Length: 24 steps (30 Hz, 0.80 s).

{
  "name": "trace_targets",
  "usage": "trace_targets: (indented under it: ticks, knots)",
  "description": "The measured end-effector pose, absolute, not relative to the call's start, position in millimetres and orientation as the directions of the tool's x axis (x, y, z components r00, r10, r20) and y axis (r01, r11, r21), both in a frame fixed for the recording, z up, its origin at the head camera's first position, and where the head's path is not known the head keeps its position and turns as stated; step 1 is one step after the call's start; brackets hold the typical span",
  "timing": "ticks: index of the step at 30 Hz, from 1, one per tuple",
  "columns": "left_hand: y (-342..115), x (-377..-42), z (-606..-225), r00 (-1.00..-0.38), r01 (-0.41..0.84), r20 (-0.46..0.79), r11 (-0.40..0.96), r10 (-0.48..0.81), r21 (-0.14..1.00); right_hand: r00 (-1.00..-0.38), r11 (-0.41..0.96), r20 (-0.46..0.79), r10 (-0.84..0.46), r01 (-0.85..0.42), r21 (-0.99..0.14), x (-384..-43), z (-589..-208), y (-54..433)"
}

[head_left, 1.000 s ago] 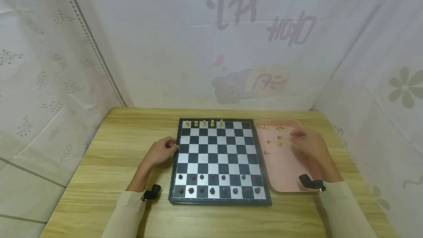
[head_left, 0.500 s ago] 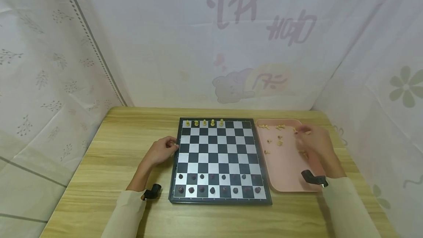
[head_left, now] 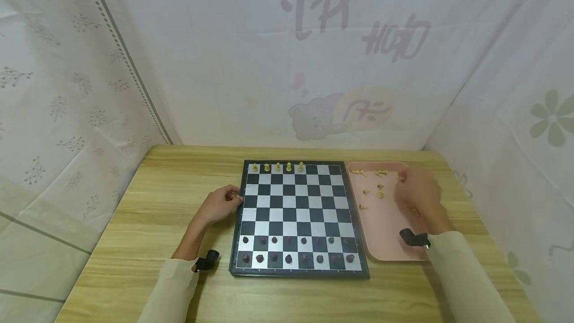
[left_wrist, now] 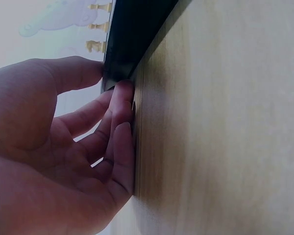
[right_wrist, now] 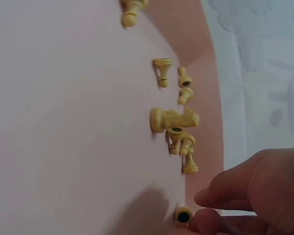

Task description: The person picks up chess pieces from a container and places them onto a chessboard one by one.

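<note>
On the table lies a black-and-white chessboard [head_left: 295, 202]. My left hand [head_left: 220, 206] grips its left edge; in the left wrist view the thumb is at the top edge of the board's dark side [left_wrist: 132, 39], with curled fingers [left_wrist: 121, 100] beside and below it. My right hand [head_left: 419, 191] reaches over the far right of the pink tray [head_left: 387, 231]. In the right wrist view its thumb and a fingertip come right up to a yellow chess piece [right_wrist: 183, 216] lying with its dark base towards the camera. Several more yellow pieces lie in the tray, including a knight [right_wrist: 171, 120].
Several yellow pieces stand along the board's far row, such as a pawn-sized piece [head_left: 255, 167] at the left. Two rows of dark pieces [head_left: 288, 258] stand at the near side. A wooden table [head_left: 179, 173] surrounds everything, with patterned cloth [head_left: 224, 88] behind.
The right hand shifted slightly right over the tray, then came back left to the chess piece at its far right. The left hand and the board have stayed in place.
</note>
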<state>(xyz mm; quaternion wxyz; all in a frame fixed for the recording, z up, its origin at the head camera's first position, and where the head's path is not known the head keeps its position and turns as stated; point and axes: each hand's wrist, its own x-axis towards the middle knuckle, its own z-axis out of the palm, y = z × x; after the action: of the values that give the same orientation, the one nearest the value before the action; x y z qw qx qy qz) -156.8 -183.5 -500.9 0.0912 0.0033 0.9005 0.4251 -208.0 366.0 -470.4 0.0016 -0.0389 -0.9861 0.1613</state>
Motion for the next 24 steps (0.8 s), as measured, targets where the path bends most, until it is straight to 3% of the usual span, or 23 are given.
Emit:
trace_targets:
  ticks: [11,24]
  knots:
    - [-184,-157,-501,-0.984,-0.063,-0.154,0.635,0.089,0.77,-0.998,0.941,0.057,0.01,-0.01,-0.338,-213,-485,361]
    - [-183,-157,-500,-0.984,-0.064,-0.154,0.636,0.087,0.769,-0.996,0.913,0.083,0.018,-0.018,-0.407,-212,-493,360]
